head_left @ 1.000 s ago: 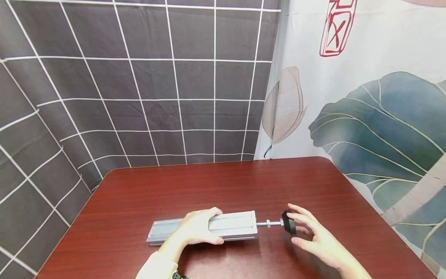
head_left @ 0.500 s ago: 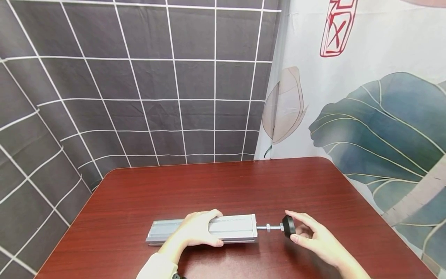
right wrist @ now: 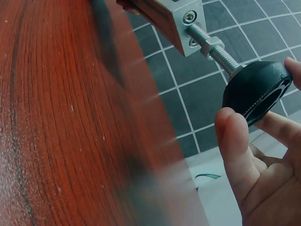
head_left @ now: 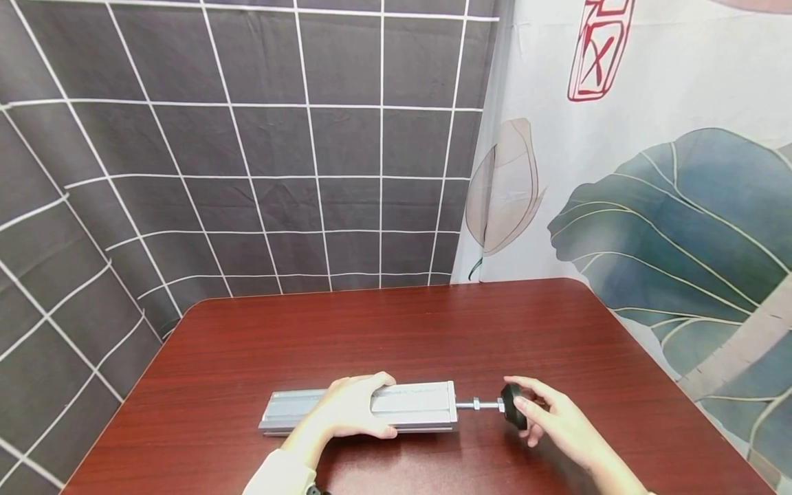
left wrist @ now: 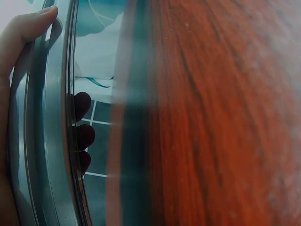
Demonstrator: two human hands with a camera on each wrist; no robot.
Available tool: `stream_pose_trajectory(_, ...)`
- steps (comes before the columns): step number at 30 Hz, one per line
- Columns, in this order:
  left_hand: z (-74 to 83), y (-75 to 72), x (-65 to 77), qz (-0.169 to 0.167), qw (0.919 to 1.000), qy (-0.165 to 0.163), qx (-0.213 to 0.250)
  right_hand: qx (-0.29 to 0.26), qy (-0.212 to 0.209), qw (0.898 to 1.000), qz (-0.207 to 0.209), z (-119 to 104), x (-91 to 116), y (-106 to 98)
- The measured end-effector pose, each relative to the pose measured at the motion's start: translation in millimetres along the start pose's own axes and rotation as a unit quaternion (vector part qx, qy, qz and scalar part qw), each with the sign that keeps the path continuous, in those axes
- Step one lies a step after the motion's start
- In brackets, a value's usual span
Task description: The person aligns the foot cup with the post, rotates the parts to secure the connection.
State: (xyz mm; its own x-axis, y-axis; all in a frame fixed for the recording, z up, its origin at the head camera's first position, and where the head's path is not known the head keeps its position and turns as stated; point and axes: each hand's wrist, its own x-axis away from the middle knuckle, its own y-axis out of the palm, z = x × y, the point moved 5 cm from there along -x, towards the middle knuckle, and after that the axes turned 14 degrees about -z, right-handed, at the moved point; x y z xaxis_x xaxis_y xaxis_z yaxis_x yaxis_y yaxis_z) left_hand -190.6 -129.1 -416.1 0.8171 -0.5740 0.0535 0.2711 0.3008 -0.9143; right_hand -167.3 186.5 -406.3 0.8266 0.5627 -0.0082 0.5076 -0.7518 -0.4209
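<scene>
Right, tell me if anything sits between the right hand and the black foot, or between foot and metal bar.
Nothing visible separates the right hand from the black foot; they touch. Between foot and metal bar are the threaded rod and a nut on it.

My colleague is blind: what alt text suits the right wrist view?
The right hand grips a black end piece on a threaded rod with a nut, projecting from a metal bar. Reddish tabletop fills the left; a dark grid shows behind.
</scene>
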Motion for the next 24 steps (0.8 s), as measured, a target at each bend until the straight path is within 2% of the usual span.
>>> stream_pose_trajectory(7,-2.0,1.7,-0.9,-0.002,1.0000,-0.005,-0.005,0.021,0.013,1.000,0.004,0,3,-1)
stream_pose_trajectory(11,-2.9,1.8,-1.4,-0.004,0.9999,-0.012,-0.006,0.021,-0.009,1.000,0.019,1,4,-1)
stream_pose_trajectory(16,-2.4,1.4,-1.5,-0.004,0.9999,-0.013,-0.002,0.035,-0.093,0.995,0.011,3,9,-2)
stream_pose_trajectory(20,-2.3,1.0,-1.7,-0.003,0.9999,-0.013,-0.002,0.038,-0.197,0.979,-0.034,0,11,1)
stream_pose_trajectory(22,-2.2,0.8,-1.8,-0.003,0.9999,-0.014,-0.002,0.036,-0.221,0.973,-0.047,-1,11,3)
stream_pose_trajectory(24,-1.7,0.8,-1.9,-0.003,0.9999,-0.013,-0.001,0.039,-0.227,0.972,-0.047,-2,11,4)
